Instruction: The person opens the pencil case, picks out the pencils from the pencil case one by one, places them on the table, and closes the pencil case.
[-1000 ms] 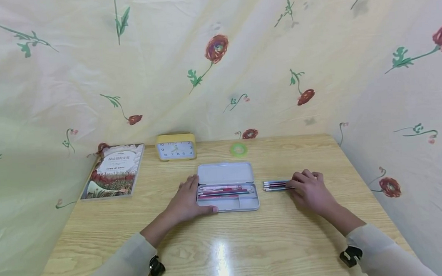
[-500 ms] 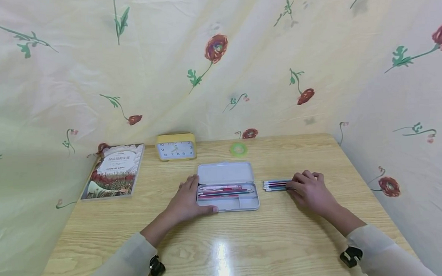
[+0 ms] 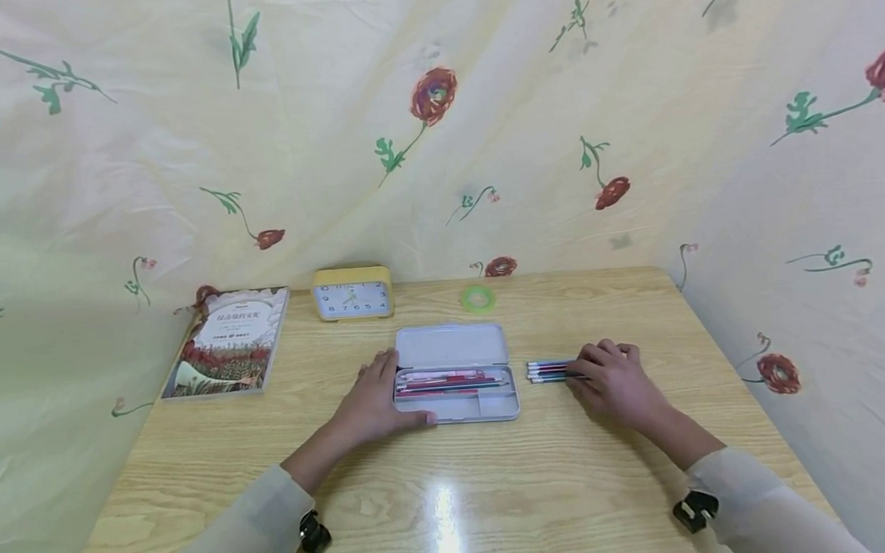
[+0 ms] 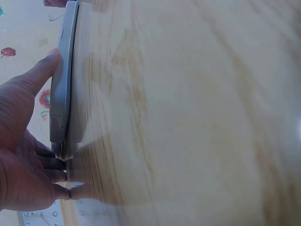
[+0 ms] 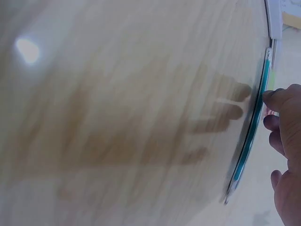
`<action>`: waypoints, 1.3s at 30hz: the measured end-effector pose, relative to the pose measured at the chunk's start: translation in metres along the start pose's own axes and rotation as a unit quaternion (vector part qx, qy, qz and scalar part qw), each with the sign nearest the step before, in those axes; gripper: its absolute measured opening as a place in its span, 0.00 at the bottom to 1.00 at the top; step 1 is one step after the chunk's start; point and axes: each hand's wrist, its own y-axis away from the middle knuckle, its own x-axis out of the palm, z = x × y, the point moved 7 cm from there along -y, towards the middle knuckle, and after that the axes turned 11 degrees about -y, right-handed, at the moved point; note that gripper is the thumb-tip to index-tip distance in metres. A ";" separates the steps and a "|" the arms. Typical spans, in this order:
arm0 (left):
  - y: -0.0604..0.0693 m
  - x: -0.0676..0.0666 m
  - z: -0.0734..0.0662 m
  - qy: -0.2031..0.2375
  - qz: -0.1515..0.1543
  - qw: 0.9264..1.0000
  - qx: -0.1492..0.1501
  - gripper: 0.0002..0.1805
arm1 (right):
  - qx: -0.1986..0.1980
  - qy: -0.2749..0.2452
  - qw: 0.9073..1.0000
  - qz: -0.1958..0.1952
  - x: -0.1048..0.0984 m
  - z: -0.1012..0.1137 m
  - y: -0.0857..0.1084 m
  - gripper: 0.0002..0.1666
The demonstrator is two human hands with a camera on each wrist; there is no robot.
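An open pencil case (image 3: 457, 408) lies on the table with several pens and pencils (image 3: 451, 384) in its upper compartment. My left hand (image 3: 374, 404) rests at its left side, thumb along the near edge and fingers by the left end; the left wrist view shows the thumb on the case's side (image 4: 62, 89). Right of the case, several pencils (image 3: 547, 371) lie side by side, white ends toward it. My right hand (image 3: 615, 384) has its thumb and fingertips on them, hiding their far ends. In the right wrist view a teal pencil (image 5: 251, 127) lies under the thumb.
A book (image 3: 228, 344) lies at the back left, with a yellow alarm clock (image 3: 353, 294) standing to its right. A green roll of tape (image 3: 478, 299) is behind the case. Floral cloth (image 3: 331, 149) hangs behind and beside the table (image 3: 529, 489).
My right hand has shifted slightly left along the pencils, covering more of them. The left hand and the case have stayed where they were.
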 end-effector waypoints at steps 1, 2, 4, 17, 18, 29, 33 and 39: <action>0.000 0.000 0.000 0.000 0.000 1.000 0.000 0.78 | 0.000 -0.003 1.000 0.002 0.001 0.003 -0.003 0.12; 0.001 0.000 0.000 0.001 -0.001 1.000 -0.001 0.78 | -0.003 -0.006 1.000 0.003 0.003 0.005 -0.006 0.12; 0.001 0.000 0.000 0.003 0.000 1.000 -0.002 0.78 | -0.009 -0.008 1.000 0.005 0.007 0.012 -0.013 0.12; -0.002 -0.001 0.002 0.005 -0.006 1.000 0.002 0.79 | -0.081 -0.061 0.994 0.033 0.036 0.064 -0.060 0.12; -0.002 -0.002 0.002 0.007 -0.007 1.000 0.001 0.79 | -0.084 -0.065 0.993 0.041 0.039 0.068 -0.063 0.13; -0.002 0.003 0.004 0.011 -0.003 1.000 0.004 0.78 | -0.067 -0.033 0.990 0.121 0.065 0.082 -0.077 0.13; -0.003 0.003 0.005 0.009 -0.005 1.000 0.003 0.79 | -0.075 -0.017 0.990 0.116 0.065 0.084 -0.079 0.12; -0.002 0.002 0.004 0.004 -0.004 1.000 0.004 0.79 | -0.081 -0.024 0.990 0.110 0.063 0.086 -0.080 0.11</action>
